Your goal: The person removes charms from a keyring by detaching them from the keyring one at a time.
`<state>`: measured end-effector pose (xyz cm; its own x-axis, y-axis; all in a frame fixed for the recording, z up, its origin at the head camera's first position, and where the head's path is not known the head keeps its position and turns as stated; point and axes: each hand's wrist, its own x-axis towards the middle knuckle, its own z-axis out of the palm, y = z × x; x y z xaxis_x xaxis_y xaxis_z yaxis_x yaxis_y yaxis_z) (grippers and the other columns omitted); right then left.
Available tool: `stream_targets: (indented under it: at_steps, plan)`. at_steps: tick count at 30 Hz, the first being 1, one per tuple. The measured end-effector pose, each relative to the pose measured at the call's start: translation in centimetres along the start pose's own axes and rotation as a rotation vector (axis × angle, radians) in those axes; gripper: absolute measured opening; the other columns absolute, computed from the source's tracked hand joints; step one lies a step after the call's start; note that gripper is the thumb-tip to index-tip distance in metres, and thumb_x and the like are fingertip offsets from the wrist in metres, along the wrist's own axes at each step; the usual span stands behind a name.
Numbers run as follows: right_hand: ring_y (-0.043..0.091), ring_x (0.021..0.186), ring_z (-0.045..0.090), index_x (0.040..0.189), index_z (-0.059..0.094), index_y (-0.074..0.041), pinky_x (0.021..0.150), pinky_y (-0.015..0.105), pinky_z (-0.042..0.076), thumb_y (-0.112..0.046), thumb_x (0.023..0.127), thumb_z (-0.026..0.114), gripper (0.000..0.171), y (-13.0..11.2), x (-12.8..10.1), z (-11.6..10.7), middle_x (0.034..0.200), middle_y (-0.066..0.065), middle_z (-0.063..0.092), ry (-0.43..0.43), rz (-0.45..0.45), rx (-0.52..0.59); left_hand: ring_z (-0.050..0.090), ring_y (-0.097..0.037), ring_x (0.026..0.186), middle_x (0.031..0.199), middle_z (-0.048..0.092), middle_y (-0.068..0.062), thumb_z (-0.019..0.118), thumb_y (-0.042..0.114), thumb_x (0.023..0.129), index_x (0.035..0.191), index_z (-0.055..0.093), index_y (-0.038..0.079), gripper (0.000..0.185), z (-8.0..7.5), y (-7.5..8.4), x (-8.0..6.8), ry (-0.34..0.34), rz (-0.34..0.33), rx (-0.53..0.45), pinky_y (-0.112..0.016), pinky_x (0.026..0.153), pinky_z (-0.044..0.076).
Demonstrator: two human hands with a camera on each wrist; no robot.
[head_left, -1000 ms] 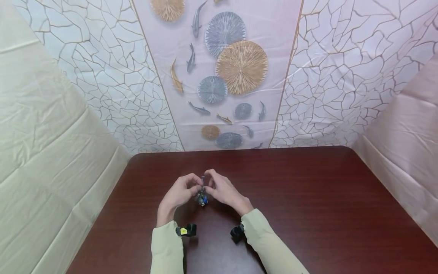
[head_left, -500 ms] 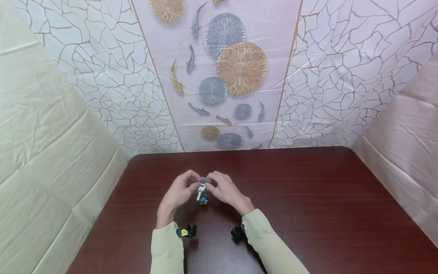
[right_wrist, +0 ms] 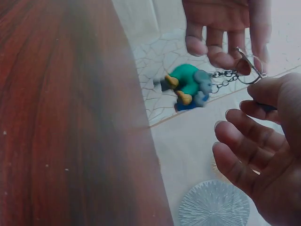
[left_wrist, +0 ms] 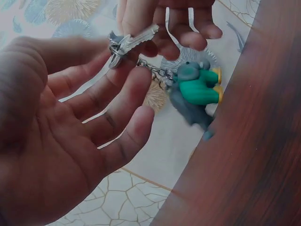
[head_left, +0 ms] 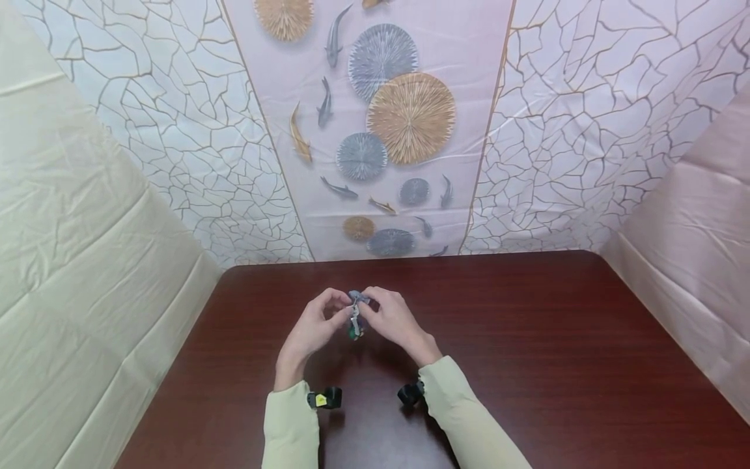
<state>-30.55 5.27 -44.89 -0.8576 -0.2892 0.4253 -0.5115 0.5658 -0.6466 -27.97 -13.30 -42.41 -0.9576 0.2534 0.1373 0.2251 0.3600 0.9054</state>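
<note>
Both hands hold a keychain above the table, ahead of the body. My left hand [head_left: 310, 329] pinches at the metal split ring [right_wrist: 248, 60] with thumb and forefinger. From the other side, my right hand [head_left: 398, 322] grips the ring between thumb and curled forefinger. A silver toothed key [left_wrist: 138, 40] hangs on the ring. Thin chains [left_wrist: 160, 73] carry a green figure [left_wrist: 200, 89] with a grey head and yellow feet, and a blurred dark grey figure [left_wrist: 186, 106]. In the head view a small grey piece [head_left: 356, 296] shows between the fingertips; its kind is unclear.
The dark red-brown table [head_left: 527, 339] lies below the hands. A patterned cloth [head_left: 410, 208] hangs behind its far edge, with pale cloth walls at both sides. Black wrist cameras [head_left: 332, 397] sit at the cuffs of the light sleeves [head_left: 291, 423].
Both hands have shifted slightly away from the body and to the right with the keychain. The key and figures have swung and turned; the grey piece has risen between the fingertips.
</note>
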Motion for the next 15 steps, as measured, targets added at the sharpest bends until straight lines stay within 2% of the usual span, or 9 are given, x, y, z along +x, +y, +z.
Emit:
stream_targets:
  at_steps: [4,7,11,15]
  plan:
    - [0.010,0.071,0.055,0.091,0.067,-0.018,0.063,0.024,0.048,-0.021,0.094,0.061,0.007,-0.2,0.0,-0.6,0.082,-0.005,0.063,-0.001,0.017,0.006,0.066,-0.036,0.089,0.098,0.068,-0.010,0.067,0.007,0.090,0.111,0.060,0.011,0.022,0.2,0.1,0.0,-0.022,0.004,-0.022,-0.037,0.075,0.056]
    - [0.011,0.072,0.055,0.093,0.067,-0.018,0.064,0.024,0.048,-0.022,0.094,0.062,0.006,-0.3,0.0,-0.9,0.083,-0.005,0.063,-0.007,0.032,0.019,0.066,-0.033,0.090,0.099,0.068,-0.010,0.066,0.003,0.090,0.112,0.060,0.011,0.025,0.3,0.3,0.0,-0.014,0.042,-0.002,-0.032,0.075,0.055]
    - [0.011,0.073,0.056,0.094,0.068,-0.018,0.065,0.025,0.049,-0.022,0.094,0.063,0.006,-0.4,0.0,-1.3,0.085,-0.004,0.064,-0.011,0.033,0.026,0.063,-0.023,0.083,0.096,0.068,-0.008,0.063,0.001,0.090,0.111,0.061,0.012,0.025,0.5,0.6,0.0,0.043,0.088,0.072,-0.026,0.070,0.051]
    - [0.010,0.071,0.055,0.094,0.068,-0.018,0.062,0.024,0.048,-0.023,0.095,0.062,0.008,-0.3,0.0,-1.8,0.085,-0.005,0.064,-0.033,0.024,0.018,0.059,-0.015,0.078,0.094,0.068,-0.003,0.062,0.001,0.090,0.112,0.060,0.015,0.027,0.7,0.9,0.0,0.093,0.085,0.155,-0.027,0.069,0.050]
